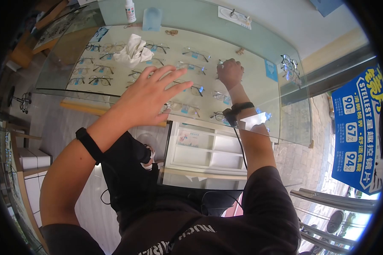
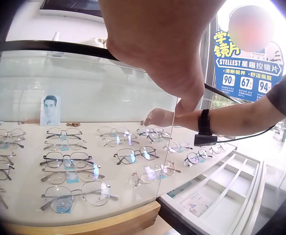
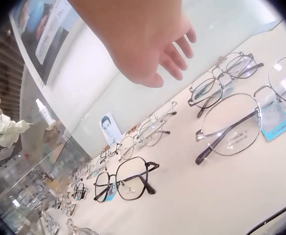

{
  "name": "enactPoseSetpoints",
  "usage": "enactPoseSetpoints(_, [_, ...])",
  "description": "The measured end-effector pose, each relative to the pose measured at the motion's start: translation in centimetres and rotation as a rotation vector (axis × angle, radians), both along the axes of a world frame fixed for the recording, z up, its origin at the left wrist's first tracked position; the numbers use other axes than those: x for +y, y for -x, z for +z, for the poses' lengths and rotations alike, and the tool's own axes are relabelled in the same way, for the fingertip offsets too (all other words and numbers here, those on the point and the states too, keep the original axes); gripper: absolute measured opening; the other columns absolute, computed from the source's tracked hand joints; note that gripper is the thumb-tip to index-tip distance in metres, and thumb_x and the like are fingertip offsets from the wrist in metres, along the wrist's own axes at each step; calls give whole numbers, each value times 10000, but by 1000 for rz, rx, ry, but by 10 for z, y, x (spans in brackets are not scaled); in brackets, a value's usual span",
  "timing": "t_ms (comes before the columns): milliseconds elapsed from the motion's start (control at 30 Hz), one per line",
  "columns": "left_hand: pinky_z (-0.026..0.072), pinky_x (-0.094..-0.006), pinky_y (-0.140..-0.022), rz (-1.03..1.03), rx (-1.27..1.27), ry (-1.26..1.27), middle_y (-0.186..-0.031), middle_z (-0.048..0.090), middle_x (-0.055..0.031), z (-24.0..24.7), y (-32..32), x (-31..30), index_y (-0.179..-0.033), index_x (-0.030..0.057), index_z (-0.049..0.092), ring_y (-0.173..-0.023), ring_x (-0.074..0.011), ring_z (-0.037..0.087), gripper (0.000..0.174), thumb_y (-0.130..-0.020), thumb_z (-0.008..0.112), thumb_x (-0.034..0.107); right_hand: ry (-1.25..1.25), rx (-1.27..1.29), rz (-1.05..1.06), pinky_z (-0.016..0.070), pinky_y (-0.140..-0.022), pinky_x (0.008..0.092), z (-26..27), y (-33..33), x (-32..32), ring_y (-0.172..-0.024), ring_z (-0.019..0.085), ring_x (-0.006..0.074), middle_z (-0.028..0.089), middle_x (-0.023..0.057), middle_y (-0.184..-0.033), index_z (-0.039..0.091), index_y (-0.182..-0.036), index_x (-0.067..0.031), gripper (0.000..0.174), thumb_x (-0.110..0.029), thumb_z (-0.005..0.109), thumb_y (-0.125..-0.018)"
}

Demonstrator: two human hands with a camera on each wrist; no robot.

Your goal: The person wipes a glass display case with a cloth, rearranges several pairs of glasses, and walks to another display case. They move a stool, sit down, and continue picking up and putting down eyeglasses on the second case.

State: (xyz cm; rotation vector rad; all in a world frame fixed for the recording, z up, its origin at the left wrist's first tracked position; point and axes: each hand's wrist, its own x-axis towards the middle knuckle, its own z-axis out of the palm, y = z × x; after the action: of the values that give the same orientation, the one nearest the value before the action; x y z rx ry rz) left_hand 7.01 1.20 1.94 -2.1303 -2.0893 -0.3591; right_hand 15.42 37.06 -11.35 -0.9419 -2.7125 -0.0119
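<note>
My left hand (image 1: pixel 151 95) is spread over the glass top of the display case, fingers apart and nothing in them. A crumpled white cloth (image 1: pixel 134 50) lies on the glass just beyond its fingertips. My right hand (image 1: pixel 230 73) reaches inside the case, below the glass, over the rows of eyeglasses. In the right wrist view its fingers (image 3: pixel 174 61) hang loosely bent and hold nothing. Close below it are dark-rimmed eyeglasses (image 3: pixel 206 93) and silver round eyeglasses (image 3: pixel 231 125) with a blue tag. Black octagonal eyeglasses (image 3: pixel 131 178) stand nearer the front.
A white bottle (image 1: pixel 130 12) and a blue translucent holder (image 1: pixel 152 19) stand at the back. Eyeglasses (image 1: pixel 290 62) sit by the right end of the glass. A white compartmented drawer (image 1: pixel 195 146) is below the case front. A blue sign (image 1: pixel 357 131) stands at right.
</note>
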Motion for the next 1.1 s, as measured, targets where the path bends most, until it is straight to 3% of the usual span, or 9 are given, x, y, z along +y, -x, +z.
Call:
enactPoseSetpoints(67, [348,-514,-1186,-2,-9,-4,-1660,429,-108,0,0,0,-1581,193,501,-1496,-341,421,932,-723,865,209,43,-120,-169,467,-1059,514,-3,-11,16,-1231,644,329,745,113,-1229,804,-1105,-74,393,-368,621,-920])
enactPoseSetpoints(200, [352,-511,-1180,-11,-12,-11,-1655,435,-110,0,0,1,-1576,191,509,-1489,-341,429,936,-711,869,199,95,-217,-194,466,-1051,509,-12,-19,29,-1234,664,321,761,105,-1243,807,-1134,-105,426,-404,582,-932])
enactPoseSetpoints(267, [355,-509,-1177,-14,-15,-13,-1653,438,-110,0,0,1,-1575,190,512,-1486,-341,432,939,-707,870,197,142,-309,-209,490,-1046,530,-14,-19,32,-1258,682,331,750,126,-1312,788,-1198,-104,515,-477,505,-983])
enactPoseSetpoints(400, [360,-509,-1170,-7,-10,-8,-1649,443,-112,1,-1,1,-1572,186,515,-1481,-342,436,937,-704,869,194,166,-328,-220,474,-1065,532,-18,-18,34,-1268,684,327,751,128,-1317,783,-1234,-115,522,-480,513,-978])
enactPoseSetpoints(467, [362,-509,-1169,-6,-9,-8,-1649,443,-112,1,0,1,-1572,186,516,-1480,-342,436,937,-704,869,193,196,-307,-254,451,-1054,507,-21,-17,36,-1276,671,305,767,100,-1287,804,-1178,-134,459,-439,564,-933])
enactPoseSetpoints(800, [364,-509,-1161,-12,-18,-8,-1651,441,-115,1,0,1,-1570,182,516,-1481,-341,434,931,-709,868,198,189,-311,-226,448,-1060,507,-22,-23,39,-1256,687,293,769,90,-1282,798,-1187,-133,481,-468,564,-932])
enactPoseSetpoints(967, [363,-508,-1163,-13,-20,-14,-1650,441,-115,1,0,0,-1568,179,516,-1480,-342,433,925,-713,866,204,34,-456,-101,500,-1024,505,-23,-30,44,-1236,694,273,777,55,-1253,800,-1159,-153,366,-401,632,-948])
enactPoseSetpoints(1100, [361,-509,-1167,-13,-9,-10,-1649,442,-114,1,0,0,-1567,178,515,-1477,-345,434,920,-716,863,206,-17,-427,-55,519,-1013,502,-25,-38,43,-1209,702,264,782,33,-1218,802,-1137,-176,293,-350,654,-954])
